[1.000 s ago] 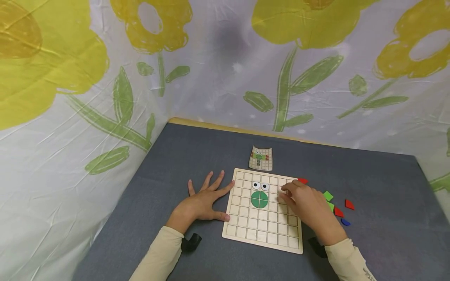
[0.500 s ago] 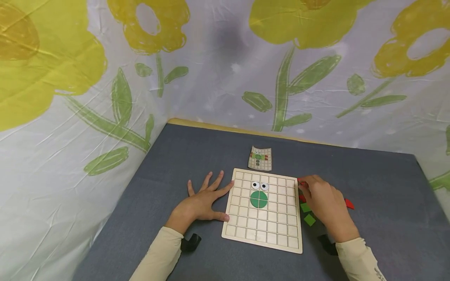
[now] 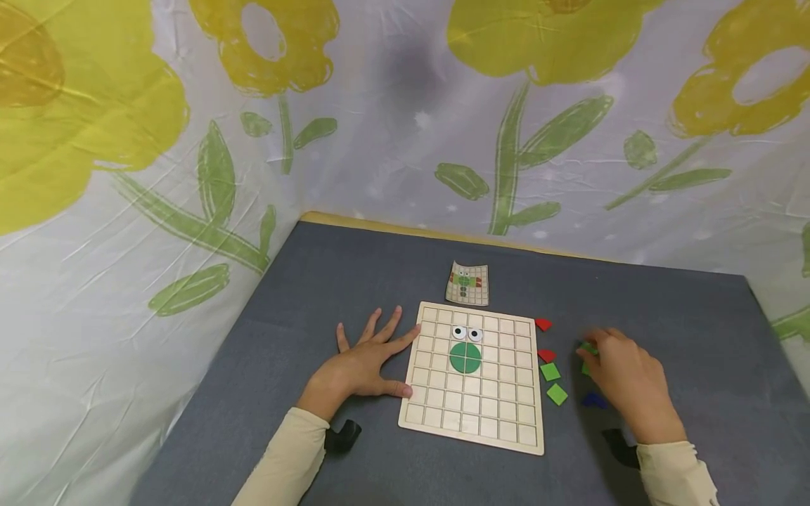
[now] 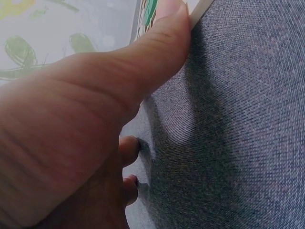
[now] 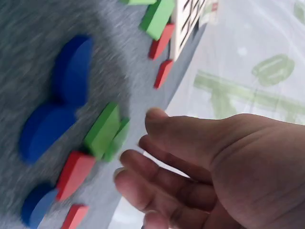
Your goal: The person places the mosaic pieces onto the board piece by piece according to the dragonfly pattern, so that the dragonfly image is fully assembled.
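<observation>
A pale wooden grid board (image 3: 453, 422) lies on the dark table. Two eye pieces (image 3: 467, 333) sit on it above a dark green circle (image 3: 465, 358) made of quarter pieces. My left hand (image 3: 361, 369) is spread flat beside the board, thumb and index finger touching its left edge. To the right, my right hand (image 3: 623, 372) is over bright green squares (image 3: 588, 348), fingers loosely bent. In the right wrist view, nothing shows between its fingertips, and the green pieces (image 5: 102, 131) lie just beyond them. Blue half-round pieces (image 5: 72, 71) and red pieces (image 5: 75, 175) lie nearby.
Along the board's right side lie red pieces (image 3: 547, 356) and green squares (image 3: 557, 394). A small pattern card (image 3: 468, 284) lies behind the board. A flower-printed cloth (image 3: 380, 140) hangs behind and left of the table (image 3: 696, 337).
My right hand has moved from over the board's right side to the loose pieces farther right. Red pieces and green squares now lie beside the board's right edge. The left hand has stayed put.
</observation>
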Available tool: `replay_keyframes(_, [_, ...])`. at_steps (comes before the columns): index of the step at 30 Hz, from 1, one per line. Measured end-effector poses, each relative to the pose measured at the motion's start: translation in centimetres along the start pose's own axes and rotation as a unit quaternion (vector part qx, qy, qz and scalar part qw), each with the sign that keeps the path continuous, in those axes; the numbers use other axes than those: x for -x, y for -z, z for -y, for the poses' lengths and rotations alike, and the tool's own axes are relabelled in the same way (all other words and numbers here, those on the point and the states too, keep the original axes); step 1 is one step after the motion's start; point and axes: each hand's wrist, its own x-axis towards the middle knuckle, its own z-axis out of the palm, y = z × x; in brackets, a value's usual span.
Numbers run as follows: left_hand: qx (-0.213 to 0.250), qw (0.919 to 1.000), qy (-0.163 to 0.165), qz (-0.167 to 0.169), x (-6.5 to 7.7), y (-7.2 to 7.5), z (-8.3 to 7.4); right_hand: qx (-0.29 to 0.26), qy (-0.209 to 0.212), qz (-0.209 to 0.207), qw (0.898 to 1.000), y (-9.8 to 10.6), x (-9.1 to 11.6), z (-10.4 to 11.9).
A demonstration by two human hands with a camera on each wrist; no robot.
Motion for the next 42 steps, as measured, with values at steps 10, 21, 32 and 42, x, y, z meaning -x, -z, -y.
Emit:
replay_keyframes(10, [0.002,1.0000,0.003,0.001,0.2,0.1,0.0,0.007,-0.017,0.020,1.000,-0.2,0.1,-1.4])
replay_keyframes(21, [0.001,1.0000,0.005,0.001,0.1,0.0,0.1,0.008,-0.009,0.015,1.000,-0.7,-0.6,-1.3])
replay_keyframes(32, [-0.004,0.9999,0.006,0.010,-0.1,0.0,0.1,0.002,-0.004,0.044,0.999,-0.9,-1.3,-1.7])
replay_keyframes(42, [-0.006,1.0000,0.005,0.006,-0.1,0.1,0.0,-0.030,0.010,0.042,0.999,-0.4,-1.5,-1.1])
